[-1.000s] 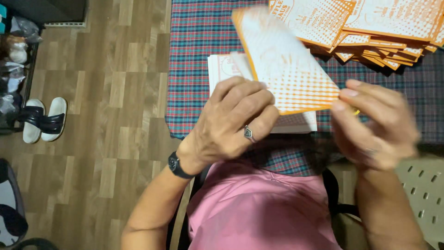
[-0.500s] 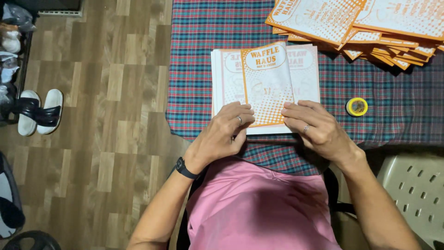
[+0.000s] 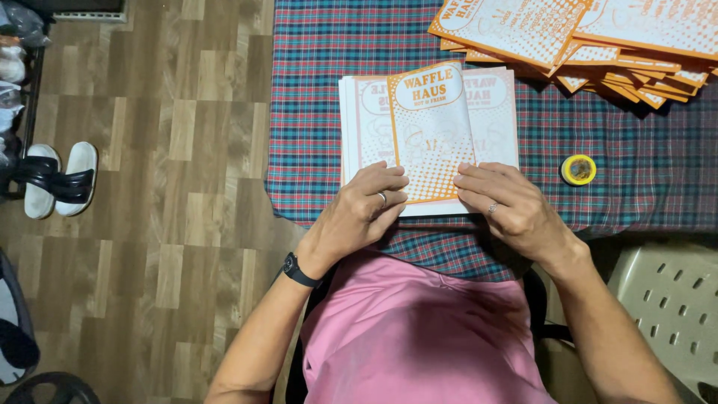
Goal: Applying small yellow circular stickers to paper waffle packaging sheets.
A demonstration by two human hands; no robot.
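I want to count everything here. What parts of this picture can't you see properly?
All in the head view:
- Pile of orange sheets: cut off by the top edge.
- Bottom of the folded orange sheet: hidden under the left hand and right hand.
- White stack sheet count: too thin to tell.

Both forearms reach forward from the body and angle inward, so the hands sit close side by side. The left hand (image 3: pixel 365 213) lies palm down with fingers loosely curled and pressed flat, a ring on one finger and a dark watch at the wrist. The right hand (image 3: pixel 508 208) mirrors it, palm down, fingers spread slightly, also ringed.
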